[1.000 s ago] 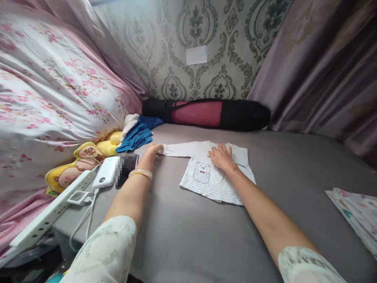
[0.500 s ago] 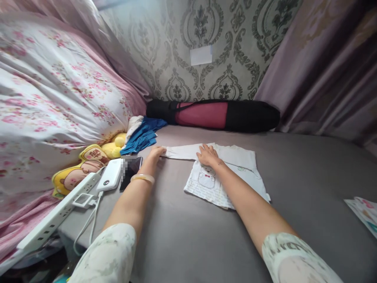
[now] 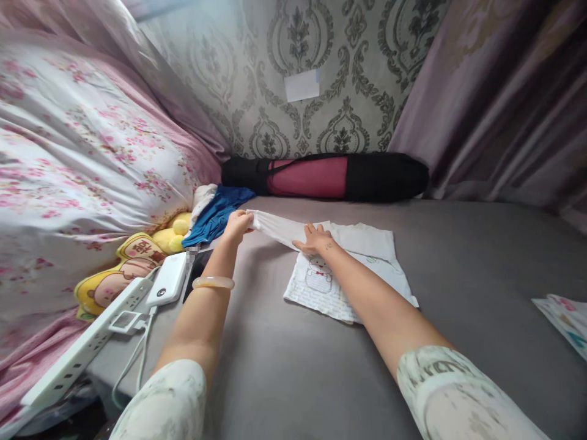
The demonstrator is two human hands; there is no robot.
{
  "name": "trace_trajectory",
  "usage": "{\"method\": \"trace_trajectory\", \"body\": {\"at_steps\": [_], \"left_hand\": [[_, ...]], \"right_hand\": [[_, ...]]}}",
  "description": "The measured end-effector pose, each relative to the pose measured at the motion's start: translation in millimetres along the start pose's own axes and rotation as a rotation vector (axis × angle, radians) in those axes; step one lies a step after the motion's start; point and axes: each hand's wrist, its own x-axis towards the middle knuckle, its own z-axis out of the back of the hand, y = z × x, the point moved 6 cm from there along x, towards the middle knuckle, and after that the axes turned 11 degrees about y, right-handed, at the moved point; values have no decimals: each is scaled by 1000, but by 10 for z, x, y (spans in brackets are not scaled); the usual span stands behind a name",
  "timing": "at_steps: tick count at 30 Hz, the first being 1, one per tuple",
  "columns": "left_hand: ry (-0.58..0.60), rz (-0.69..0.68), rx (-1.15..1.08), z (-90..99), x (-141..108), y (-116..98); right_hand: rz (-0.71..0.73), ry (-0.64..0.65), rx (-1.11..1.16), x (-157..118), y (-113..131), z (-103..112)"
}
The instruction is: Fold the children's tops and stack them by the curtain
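A small white shirt (image 3: 385, 275) with a printed bear figure lies on the grey surface, one side folded over its middle. My left hand (image 3: 238, 225) pinches the cuff of its long sleeve (image 3: 275, 228) and holds that end raised off the surface. Spread fingers of my right hand (image 3: 316, 239) press down on the shirt near the base of the sleeve, palm down. The sleeve stretches between both hands. My right forearm covers part of the print.
A black and red long bag (image 3: 307, 177) lies along the wall. To the left are blue cloth (image 3: 215, 214), a yellow plush toy (image 3: 114, 278), a white power bank (image 3: 169, 280), a phone (image 3: 195, 275) and a power strip (image 3: 82, 342). A printed packet (image 3: 564, 321) lies at right.
My left hand has lifted the sleeve's cuff end up from the surface. My right hand stays on the shirt, its fingers a little more spread. The view has shifted slightly.
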Motion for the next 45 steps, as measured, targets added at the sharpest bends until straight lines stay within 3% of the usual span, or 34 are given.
{"method": "trace_trajectory", "body": {"at_steps": [5,11,14,16,20,22,28,32,35,40,45], "left_hand": [[102,-125,-39,-177,-162,-366],[175,-161,-28,-582,-254,-615],[173,-171,-22,-771,-290,-679],[197,-193,-52,-916,-330,-715],[280,-248,-170,-1279,-435,-760],[303,-266,-204,-1487,-482,-752],[289,-262,-81,-2082,-587,-589],[423,-333,-26,-2346,-656,-488],[411,-379,8,-2315,-613,-409],[172,-351,204,-1978,-377,-183],[117,-310,315,-1791,-215,107]], "right_hand": [[-33,79,9,38,-9,16],[100,4,158,-12,-75,83],[187,-175,413,-99,-222,209],[176,-263,700,-191,-421,235],[171,-144,1396,-427,-790,48],[209,-69,1627,-570,-910,-25],[265,-8,1934,-801,-1110,-116],[246,-12,2021,-798,-1151,-174],[232,-35,2054,-792,-1189,-204],[150,-87,2045,-746,-1281,-247],[38,-288,1919,-640,-1405,-261]]}}
